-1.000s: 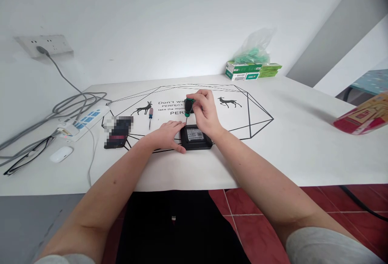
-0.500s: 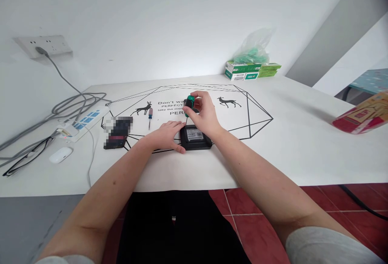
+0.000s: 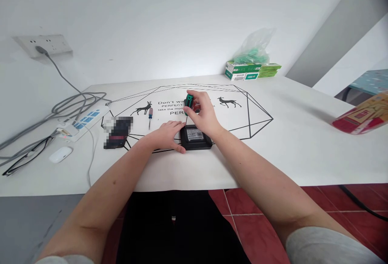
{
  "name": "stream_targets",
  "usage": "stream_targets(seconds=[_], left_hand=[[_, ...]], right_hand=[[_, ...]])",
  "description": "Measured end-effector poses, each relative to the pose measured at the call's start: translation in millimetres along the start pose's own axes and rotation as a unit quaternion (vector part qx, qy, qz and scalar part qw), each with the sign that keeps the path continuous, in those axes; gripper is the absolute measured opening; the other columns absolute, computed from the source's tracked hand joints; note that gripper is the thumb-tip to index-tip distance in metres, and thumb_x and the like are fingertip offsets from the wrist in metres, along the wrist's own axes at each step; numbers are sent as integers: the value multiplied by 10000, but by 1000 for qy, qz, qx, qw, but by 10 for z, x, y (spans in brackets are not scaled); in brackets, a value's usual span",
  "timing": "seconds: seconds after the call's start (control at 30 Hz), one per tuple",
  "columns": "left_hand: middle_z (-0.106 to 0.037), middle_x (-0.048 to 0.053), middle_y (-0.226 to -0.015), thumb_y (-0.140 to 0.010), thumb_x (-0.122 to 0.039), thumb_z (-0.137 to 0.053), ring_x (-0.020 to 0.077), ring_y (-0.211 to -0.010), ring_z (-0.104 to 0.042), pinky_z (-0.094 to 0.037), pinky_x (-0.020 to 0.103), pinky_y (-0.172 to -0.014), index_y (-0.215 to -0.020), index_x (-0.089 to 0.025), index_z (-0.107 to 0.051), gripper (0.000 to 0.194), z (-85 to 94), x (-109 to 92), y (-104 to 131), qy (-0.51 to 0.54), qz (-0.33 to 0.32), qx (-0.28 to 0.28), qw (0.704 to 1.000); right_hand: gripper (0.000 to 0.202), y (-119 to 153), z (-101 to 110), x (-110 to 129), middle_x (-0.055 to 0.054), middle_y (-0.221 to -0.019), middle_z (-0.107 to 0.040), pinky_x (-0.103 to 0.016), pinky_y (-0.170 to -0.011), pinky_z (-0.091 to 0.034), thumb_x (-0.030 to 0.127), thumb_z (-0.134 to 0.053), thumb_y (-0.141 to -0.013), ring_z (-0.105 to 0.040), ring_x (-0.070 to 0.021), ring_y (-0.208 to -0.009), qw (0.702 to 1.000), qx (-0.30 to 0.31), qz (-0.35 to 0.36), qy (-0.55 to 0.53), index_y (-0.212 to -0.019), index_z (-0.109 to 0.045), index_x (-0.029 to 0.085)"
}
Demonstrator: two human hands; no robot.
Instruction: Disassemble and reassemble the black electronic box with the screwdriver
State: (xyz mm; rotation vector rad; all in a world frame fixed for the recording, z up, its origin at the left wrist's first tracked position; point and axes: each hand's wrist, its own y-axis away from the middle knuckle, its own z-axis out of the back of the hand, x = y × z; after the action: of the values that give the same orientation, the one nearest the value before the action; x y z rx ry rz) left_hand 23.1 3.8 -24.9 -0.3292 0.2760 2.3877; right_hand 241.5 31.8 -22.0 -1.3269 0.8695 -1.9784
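A flat black device (image 3: pixel 195 139) with a white label lies on the table in front of me. My left hand (image 3: pixel 168 135) rests against its left side, thumb and fingers spread apart. Above the device's far edge, my right hand (image 3: pixel 203 112) grips a green and black screwdriver (image 3: pixel 189 101) by its handle. The screwdriver stands nearly upright, its shaft pointing down to the device's far left corner. Whether the tip sits in a screw cannot be made out.
To the left lie a smaller screwdriver (image 3: pixel 150 118), a black phone-like object (image 3: pixel 118 133), a white case (image 3: pixel 60 155), glasses and a power strip (image 3: pixel 91 119) with cables. Green boxes (image 3: pixel 242 71) stand at the back; a red package (image 3: pixel 362 114) is at right.
The screwdriver's handle has turned and shifted slightly left, and the fingers of my right hand have moved a little with it. My left hand and the device have stayed in place.
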Motion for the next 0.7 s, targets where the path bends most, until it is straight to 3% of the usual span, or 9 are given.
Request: stream_targets(seconds=[0.5,0.57,0.7], left_hand=[[-375,212,-1811,-772,-968,-752,474,-1653,-331,-288,571,-1350,-1752,-188,-362,1312,-27,71,-2,25,-5,-9,1000],[-462,202,-1759,-860,-903,-736,450,-1624,-378,-320,560,-1338,-1688,-185,-475,1127,-43,95,-25,42,-12,-52,998],[-699,124,-1489,-1055,-567,-684,359,-1484,-506,-379,558,-1293,-1263,-245,-766,392,-88,147,-109,38,-10,-224,974]], right_hand=[[526,-15,8,-43,-92,-1302,-620,-464,-825,-653,371,-723,-970,-647,-259,-1012,996,-56,-47,-52,-1455,-522,344],[532,-18,9,-40,-89,-1313,-612,-448,-819,-647,372,-728,-966,-643,-252,-1020,994,-70,-55,-61,-1453,-515,346],[537,-27,2,-50,-81,-1316,-603,-401,-777,-636,388,-744,-961,-639,-237,-1031,990,-83,-77,-83,-1439,-505,344]])
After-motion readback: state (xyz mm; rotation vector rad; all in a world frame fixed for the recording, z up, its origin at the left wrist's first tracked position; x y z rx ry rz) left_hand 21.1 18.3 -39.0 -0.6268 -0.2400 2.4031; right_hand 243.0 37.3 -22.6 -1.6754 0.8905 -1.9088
